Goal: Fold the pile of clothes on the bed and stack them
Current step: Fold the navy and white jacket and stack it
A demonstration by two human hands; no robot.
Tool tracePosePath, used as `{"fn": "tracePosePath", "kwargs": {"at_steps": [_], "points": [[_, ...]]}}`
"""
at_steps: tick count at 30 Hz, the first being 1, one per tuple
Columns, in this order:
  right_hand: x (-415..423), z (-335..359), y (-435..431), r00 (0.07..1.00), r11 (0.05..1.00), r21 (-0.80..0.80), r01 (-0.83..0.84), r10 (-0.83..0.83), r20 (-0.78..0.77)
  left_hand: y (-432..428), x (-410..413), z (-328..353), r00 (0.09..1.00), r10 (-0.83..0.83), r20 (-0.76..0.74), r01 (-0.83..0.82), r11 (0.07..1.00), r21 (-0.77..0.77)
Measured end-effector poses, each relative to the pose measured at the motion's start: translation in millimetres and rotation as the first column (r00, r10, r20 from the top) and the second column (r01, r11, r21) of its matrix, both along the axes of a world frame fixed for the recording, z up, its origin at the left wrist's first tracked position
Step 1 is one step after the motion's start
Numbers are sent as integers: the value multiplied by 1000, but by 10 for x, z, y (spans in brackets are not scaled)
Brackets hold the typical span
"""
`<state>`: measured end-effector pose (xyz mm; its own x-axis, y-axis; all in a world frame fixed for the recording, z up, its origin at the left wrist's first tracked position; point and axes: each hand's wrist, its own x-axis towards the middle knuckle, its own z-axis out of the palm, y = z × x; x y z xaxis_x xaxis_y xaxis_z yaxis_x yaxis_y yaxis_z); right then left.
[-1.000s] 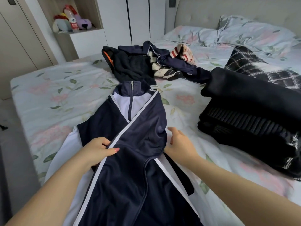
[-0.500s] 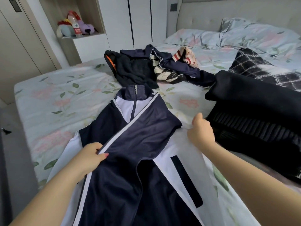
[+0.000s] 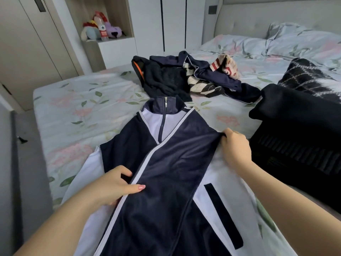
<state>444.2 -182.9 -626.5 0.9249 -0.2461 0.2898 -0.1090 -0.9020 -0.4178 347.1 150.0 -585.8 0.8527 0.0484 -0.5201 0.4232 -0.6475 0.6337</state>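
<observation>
**Jacket spread on the bed, both hands on it**

Head view: I see a bed [image 3: 83,111] with a pale floral sheet, a padded headboard [image 3: 258,17] behind it and two matching pillows [image 3: 304,41] at its top. White wardrobe doors [image 3: 173,23] stand along the far wall, beside a shelf niche [image 3: 118,39] with plush toys [image 3: 108,30] and one bottle; I cannot count the toys.

One navy-and-white jacket [image 3: 171,163] lies flat in front of me, collar away, one sleeve folded across its chest. My left hand [image 3: 114,185] pinches that sleeve's white-striped edge, thumb on top. My right hand [image 3: 234,146], fingers curled, grips the fold at the jacket's right shoulder.

One unfolded heap of clothes [image 3: 184,78] lies beyond the collar. One stack of dark folded clothes [image 3: 299,130] sits just right of the jacket.
</observation>
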Motion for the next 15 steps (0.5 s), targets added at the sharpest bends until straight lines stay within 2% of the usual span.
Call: {"fn": "tracePosePath", "kwargs": {"at_steps": [3, 7, 10, 15], "points": [[109, 26, -84, 995, 957, 276, 92, -98, 7, 20, 12, -8, 999, -21, -38, 19, 999, -41], [179, 84, -172, 980, 879, 460, 125, -36, -198, 49, -4, 2, 992, -82, -95, 80, 996, -26], [208, 109, -198, 975, 837, 528, 142, -26, -222, 82, -79, 23, 964, -182, -194, 184, 983, -9], [157, 92, -140, 970, 825, 550, 128, 11, -242, 128, -251, 47, 870, -356, -342, 354, 933, -70]]}}
